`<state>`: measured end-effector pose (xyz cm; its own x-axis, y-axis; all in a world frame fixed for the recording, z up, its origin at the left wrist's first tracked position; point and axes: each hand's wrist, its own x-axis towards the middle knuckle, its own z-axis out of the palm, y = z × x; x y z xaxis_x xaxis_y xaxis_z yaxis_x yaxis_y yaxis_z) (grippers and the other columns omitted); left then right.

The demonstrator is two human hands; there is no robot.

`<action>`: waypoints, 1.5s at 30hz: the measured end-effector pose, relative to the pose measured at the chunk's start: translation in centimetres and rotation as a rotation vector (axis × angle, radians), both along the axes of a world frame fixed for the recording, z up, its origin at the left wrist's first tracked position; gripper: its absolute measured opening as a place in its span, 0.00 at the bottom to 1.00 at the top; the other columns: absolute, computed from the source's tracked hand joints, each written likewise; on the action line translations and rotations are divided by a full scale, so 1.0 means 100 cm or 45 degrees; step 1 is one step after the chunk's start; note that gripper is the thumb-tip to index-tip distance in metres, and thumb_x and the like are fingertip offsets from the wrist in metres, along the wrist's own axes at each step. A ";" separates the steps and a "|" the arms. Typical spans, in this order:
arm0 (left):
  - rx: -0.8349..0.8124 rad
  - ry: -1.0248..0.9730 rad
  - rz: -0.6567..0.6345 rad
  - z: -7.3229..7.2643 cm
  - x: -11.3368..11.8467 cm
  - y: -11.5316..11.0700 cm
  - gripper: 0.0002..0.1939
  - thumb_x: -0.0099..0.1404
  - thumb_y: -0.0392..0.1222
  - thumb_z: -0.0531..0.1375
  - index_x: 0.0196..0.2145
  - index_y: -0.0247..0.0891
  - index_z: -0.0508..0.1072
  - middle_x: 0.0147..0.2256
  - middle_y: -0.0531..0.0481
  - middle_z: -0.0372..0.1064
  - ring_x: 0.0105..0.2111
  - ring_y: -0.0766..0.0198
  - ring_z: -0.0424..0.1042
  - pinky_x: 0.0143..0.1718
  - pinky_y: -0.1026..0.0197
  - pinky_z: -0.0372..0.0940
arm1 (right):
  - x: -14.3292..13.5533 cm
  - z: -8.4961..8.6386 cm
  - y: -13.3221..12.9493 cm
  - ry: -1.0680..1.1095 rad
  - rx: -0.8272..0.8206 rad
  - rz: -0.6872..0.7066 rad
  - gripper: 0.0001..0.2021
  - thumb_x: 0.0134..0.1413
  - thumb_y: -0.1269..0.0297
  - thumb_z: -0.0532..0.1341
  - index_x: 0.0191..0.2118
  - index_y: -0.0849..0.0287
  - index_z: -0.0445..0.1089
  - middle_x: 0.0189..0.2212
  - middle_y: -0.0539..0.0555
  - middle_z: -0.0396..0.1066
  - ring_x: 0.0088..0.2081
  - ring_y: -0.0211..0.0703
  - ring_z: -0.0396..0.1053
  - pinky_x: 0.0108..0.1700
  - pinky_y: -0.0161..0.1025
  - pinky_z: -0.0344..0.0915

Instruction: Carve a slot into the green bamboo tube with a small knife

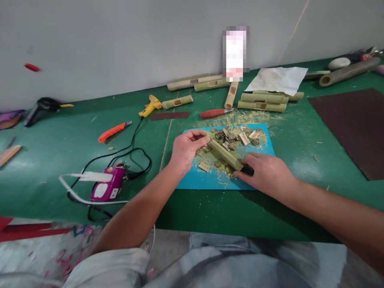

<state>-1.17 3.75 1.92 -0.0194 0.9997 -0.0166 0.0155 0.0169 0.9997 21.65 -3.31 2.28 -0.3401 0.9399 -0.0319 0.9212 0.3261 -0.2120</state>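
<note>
Between my two hands a length of green bamboo tube (225, 154) slants down to the right, above a blue sheet (192, 181). My left hand (189, 149) pinches its upper left end between thumb and fingers. At the lower right end my right hand (264, 171) grips the tube, fingers on one side and thumb below. Beneath and behind the tube, bamboo chips (231, 138) and pale shavings lie heaped on the sheet. A red-handled knife (214, 113) rests just beyond the sheet.
Several notched bamboo pieces (261, 106) lie at the back, some under white paper (276, 80). Leftward are a yellow glue gun (151, 106), an orange cutter (114, 132) and a purple power adapter (109, 184) with loose cords. A dark brown board (351, 128) lies right.
</note>
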 end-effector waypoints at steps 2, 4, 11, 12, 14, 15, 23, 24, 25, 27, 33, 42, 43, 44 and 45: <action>0.008 0.030 0.012 -0.001 0.000 0.000 0.10 0.50 0.40 0.71 0.31 0.36 0.78 0.24 0.53 0.71 0.23 0.70 0.68 0.28 0.65 0.68 | 0.000 0.000 0.000 -0.010 -0.004 0.004 0.14 0.59 0.50 0.58 0.32 0.56 0.70 0.30 0.51 0.71 0.29 0.40 0.66 0.29 0.39 0.48; 0.081 0.130 0.029 -0.003 -0.001 0.000 0.09 0.51 0.40 0.70 0.31 0.36 0.78 0.25 0.53 0.72 0.24 0.70 0.68 0.28 0.65 0.67 | -0.001 0.001 0.000 -0.024 -0.016 0.004 0.14 0.59 0.50 0.58 0.32 0.56 0.69 0.30 0.52 0.71 0.29 0.40 0.66 0.29 0.39 0.48; 0.524 0.655 -0.093 -0.014 -0.005 0.007 0.10 0.58 0.35 0.64 0.40 0.38 0.78 0.34 0.50 0.73 0.28 0.69 0.70 0.33 0.64 0.70 | -0.001 0.001 0.000 -0.045 0.002 0.007 0.15 0.59 0.49 0.57 0.33 0.56 0.70 0.31 0.53 0.72 0.30 0.42 0.68 0.29 0.39 0.49; 0.541 0.699 -0.113 -0.015 -0.006 0.008 0.10 0.59 0.35 0.64 0.40 0.38 0.78 0.34 0.50 0.73 0.29 0.69 0.70 0.33 0.64 0.70 | -0.001 0.001 0.001 -0.050 0.004 0.007 0.15 0.59 0.49 0.57 0.33 0.56 0.70 0.31 0.53 0.72 0.30 0.42 0.68 0.29 0.39 0.49; 0.550 0.774 -0.140 -0.014 -0.008 0.010 0.08 0.59 0.35 0.65 0.38 0.38 0.78 0.34 0.49 0.73 0.29 0.68 0.71 0.33 0.64 0.69 | -0.001 0.000 0.001 -0.053 0.009 0.013 0.16 0.59 0.49 0.57 0.32 0.56 0.69 0.30 0.53 0.72 0.30 0.42 0.68 0.29 0.39 0.49; 0.551 0.806 -0.150 -0.013 -0.009 0.010 0.07 0.59 0.35 0.65 0.37 0.38 0.78 0.34 0.50 0.72 0.29 0.68 0.70 0.33 0.64 0.69 | 0.000 -0.001 0.001 -0.051 0.012 0.019 0.16 0.59 0.49 0.57 0.33 0.56 0.69 0.31 0.53 0.72 0.30 0.42 0.68 0.29 0.39 0.49; 0.546 0.943 -0.170 -0.009 -0.016 0.010 0.10 0.58 0.38 0.68 0.39 0.39 0.77 0.31 0.53 0.67 0.25 0.70 0.63 0.31 0.64 0.64 | 0.000 -0.003 0.000 -0.023 0.035 0.037 0.15 0.60 0.50 0.56 0.32 0.56 0.69 0.31 0.53 0.72 0.30 0.41 0.67 0.29 0.39 0.49; 0.544 0.959 -0.174 -0.009 -0.016 0.010 0.09 0.58 0.38 0.68 0.38 0.38 0.78 0.31 0.53 0.67 0.25 0.70 0.64 0.31 0.64 0.64 | 0.000 -0.003 0.000 -0.023 0.034 0.038 0.15 0.60 0.50 0.57 0.32 0.56 0.69 0.31 0.53 0.72 0.30 0.41 0.67 0.29 0.39 0.49; 0.544 0.980 -0.181 -0.009 -0.016 0.010 0.08 0.59 0.38 0.68 0.38 0.38 0.78 0.31 0.52 0.67 0.26 0.69 0.65 0.32 0.64 0.65 | 0.000 -0.003 0.000 -0.021 0.033 0.039 0.14 0.60 0.51 0.57 0.32 0.56 0.69 0.31 0.53 0.72 0.30 0.41 0.67 0.29 0.39 0.49; 0.556 1.032 -0.207 -0.008 -0.016 0.009 0.08 0.61 0.40 0.67 0.40 0.39 0.78 0.31 0.51 0.68 0.27 0.67 0.66 0.34 0.62 0.65 | 0.000 -0.003 0.000 -0.011 0.031 0.036 0.14 0.60 0.51 0.57 0.33 0.56 0.70 0.31 0.53 0.72 0.30 0.41 0.67 0.29 0.39 0.50; 0.572 0.971 -0.220 -0.009 -0.015 0.006 0.12 0.64 0.37 0.63 0.46 0.37 0.76 0.31 0.50 0.70 0.28 0.67 0.69 0.33 0.62 0.67 | 0.000 0.000 0.000 -0.005 0.018 0.032 0.15 0.59 0.50 0.57 0.32 0.57 0.69 0.30 0.52 0.71 0.29 0.40 0.66 0.29 0.39 0.49; 0.599 0.899 -0.210 -0.011 -0.014 0.006 0.06 0.61 0.34 0.64 0.37 0.36 0.74 0.32 0.50 0.70 0.28 0.68 0.70 0.31 0.64 0.67 | 0.000 -0.002 0.001 0.000 0.047 0.041 0.15 0.59 0.50 0.57 0.31 0.56 0.69 0.29 0.52 0.70 0.29 0.40 0.65 0.29 0.39 0.49; 0.619 0.917 -0.212 -0.012 -0.015 0.006 0.04 0.61 0.35 0.64 0.36 0.37 0.74 0.31 0.50 0.70 0.29 0.67 0.70 0.32 0.64 0.67 | 0.000 -0.003 0.001 0.000 0.050 0.042 0.15 0.59 0.50 0.57 0.31 0.56 0.69 0.29 0.52 0.70 0.29 0.40 0.65 0.29 0.39 0.49; 0.647 0.939 -0.210 -0.012 -0.015 0.007 0.02 0.62 0.35 0.63 0.35 0.37 0.73 0.32 0.50 0.71 0.30 0.66 0.71 0.33 0.63 0.67 | 0.000 -0.003 0.001 0.000 0.050 0.043 0.15 0.59 0.50 0.57 0.31 0.56 0.69 0.29 0.52 0.70 0.29 0.40 0.65 0.29 0.39 0.49; 0.682 0.960 -0.208 -0.013 -0.016 0.007 0.01 0.63 0.36 0.62 0.34 0.37 0.73 0.32 0.50 0.71 0.32 0.65 0.71 0.35 0.62 0.67 | 0.000 -0.003 0.001 0.002 0.051 0.041 0.15 0.59 0.50 0.57 0.31 0.56 0.69 0.29 0.52 0.70 0.29 0.40 0.65 0.29 0.39 0.48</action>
<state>-2.77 4.49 0.63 0.3036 0.8617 0.4066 0.6241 -0.5023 0.5985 21.66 -3.23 1.99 -0.3704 0.9289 0.0063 0.9098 0.3641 -0.1992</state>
